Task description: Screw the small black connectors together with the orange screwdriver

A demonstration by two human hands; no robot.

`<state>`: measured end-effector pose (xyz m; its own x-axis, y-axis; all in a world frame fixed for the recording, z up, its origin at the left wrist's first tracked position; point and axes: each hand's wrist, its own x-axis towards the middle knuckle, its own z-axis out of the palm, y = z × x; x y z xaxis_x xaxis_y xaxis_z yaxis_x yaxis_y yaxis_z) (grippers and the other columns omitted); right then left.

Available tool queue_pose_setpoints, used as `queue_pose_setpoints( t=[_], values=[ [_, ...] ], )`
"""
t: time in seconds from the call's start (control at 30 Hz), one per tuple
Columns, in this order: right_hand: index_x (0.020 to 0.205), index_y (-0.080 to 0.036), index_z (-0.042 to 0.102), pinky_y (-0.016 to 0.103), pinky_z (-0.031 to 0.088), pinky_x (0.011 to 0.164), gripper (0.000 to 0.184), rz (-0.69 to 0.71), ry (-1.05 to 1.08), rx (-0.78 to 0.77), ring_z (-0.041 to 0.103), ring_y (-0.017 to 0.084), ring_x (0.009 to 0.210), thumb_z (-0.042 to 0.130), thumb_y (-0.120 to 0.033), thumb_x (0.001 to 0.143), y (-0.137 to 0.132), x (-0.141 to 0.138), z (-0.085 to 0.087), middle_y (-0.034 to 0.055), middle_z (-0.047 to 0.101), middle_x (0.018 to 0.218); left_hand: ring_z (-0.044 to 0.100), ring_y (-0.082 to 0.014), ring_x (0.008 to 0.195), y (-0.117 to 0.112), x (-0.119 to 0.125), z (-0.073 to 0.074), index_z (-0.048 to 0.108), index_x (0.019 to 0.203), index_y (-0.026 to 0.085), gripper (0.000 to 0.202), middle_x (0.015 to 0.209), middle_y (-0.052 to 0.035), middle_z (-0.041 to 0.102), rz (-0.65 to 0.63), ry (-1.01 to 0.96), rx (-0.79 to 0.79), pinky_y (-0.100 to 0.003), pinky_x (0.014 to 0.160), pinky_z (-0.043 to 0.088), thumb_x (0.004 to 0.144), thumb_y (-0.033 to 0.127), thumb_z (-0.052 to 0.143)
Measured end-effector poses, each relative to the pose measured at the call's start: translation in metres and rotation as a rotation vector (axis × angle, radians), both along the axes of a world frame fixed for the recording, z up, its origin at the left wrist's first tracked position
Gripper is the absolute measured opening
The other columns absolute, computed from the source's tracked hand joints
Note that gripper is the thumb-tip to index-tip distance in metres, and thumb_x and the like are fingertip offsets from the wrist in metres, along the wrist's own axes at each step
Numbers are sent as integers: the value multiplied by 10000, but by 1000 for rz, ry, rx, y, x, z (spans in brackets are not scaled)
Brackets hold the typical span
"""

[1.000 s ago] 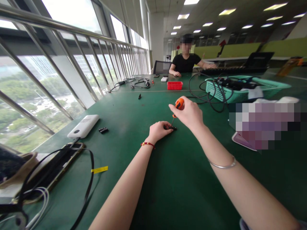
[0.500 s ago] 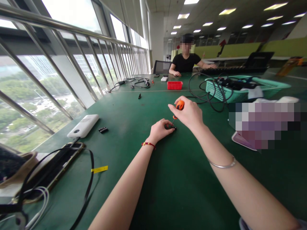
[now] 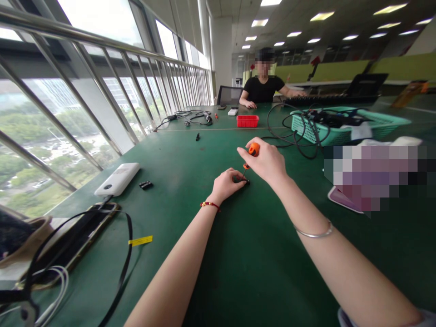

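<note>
My right hand (image 3: 267, 159) is closed around the orange and black handle of a screwdriver (image 3: 253, 149). Its thin shaft slants down to a small black part (image 3: 247, 182) on the green table (image 3: 259, 254). Pinched fingers of my left hand (image 3: 227, 184) hold that part against the tabletop, hiding most of it. The screwdriver's tip is too small to make out among the fingers. To the left lies another small black piece (image 3: 146, 185), and farther back a tiny black piece (image 3: 197, 136) stands alone.
A white power bank (image 3: 117, 180) and a phone (image 3: 91, 231) with cables lie at left. Farther back are a red bin (image 3: 247, 121), a teal basket (image 3: 308, 129) of cables, and a seated person (image 3: 264, 91). A metal railing (image 3: 112, 47) borders the left side.
The screwdriver handle has tilted slightly and shifted a little left with my right hand. My left hand stays on the small black part.
</note>
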<state>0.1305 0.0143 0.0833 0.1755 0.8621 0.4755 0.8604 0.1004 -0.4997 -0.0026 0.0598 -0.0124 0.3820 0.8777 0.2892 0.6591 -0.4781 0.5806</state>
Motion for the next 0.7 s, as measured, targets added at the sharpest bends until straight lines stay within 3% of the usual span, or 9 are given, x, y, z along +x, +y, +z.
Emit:
queue_pose_setpoints(
  t=[0.13, 0.33, 0.47, 0.57, 0.7],
  values=[
    [681, -237, 594, 265, 317, 553, 302, 35, 38, -12, 562, 192, 656, 475, -486, 802, 2, 1, -3, 18, 620, 665, 593, -134, 750, 0, -1, 0, 715, 845, 253, 179, 916, 19, 654, -6, -9, -4, -232, 612, 424, 742, 381, 643],
    [633, -216, 572, 268, 383, 598, 211, 16, 220, 117, 563, 173, 639, 507, -369, 762, 2, 5, 3, 14, 613, 642, 587, -131, 733, -1, 0, 2, 724, 842, 249, 169, 917, 14, 657, 2, -8, -8, -230, 621, 439, 743, 361, 646],
    [676, -211, 561, 263, 414, 650, 242, -47, 325, 224, 588, 173, 682, 483, -396, 810, 2, 12, 1, 28, 633, 694, 580, -129, 722, -2, 0, 4, 726, 839, 241, 160, 903, 7, 654, -17, -15, 1, -228, 623, 444, 750, 340, 637],
    [746, -214, 569, 255, 407, 640, 298, -81, 307, 261, 595, 175, 690, 456, -473, 842, -2, 22, -21, 28, 644, 723, 578, -127, 714, -3, 0, 5, 724, 834, 228, 155, 901, 0, 652, -28, -28, 18, -229, 633, 449, 752, 323, 634],
    [850, -225, 601, 253, 390, 615, 285, -71, 176, 241, 625, 193, 738, 467, -477, 848, -11, 38, -66, 32, 691, 838, 570, -122, 692, -4, 0, 5, 722, 829, 218, 150, 894, -5, 646, -16, -32, 70, -233, 638, 446, 752, 305, 626]
  ],
)
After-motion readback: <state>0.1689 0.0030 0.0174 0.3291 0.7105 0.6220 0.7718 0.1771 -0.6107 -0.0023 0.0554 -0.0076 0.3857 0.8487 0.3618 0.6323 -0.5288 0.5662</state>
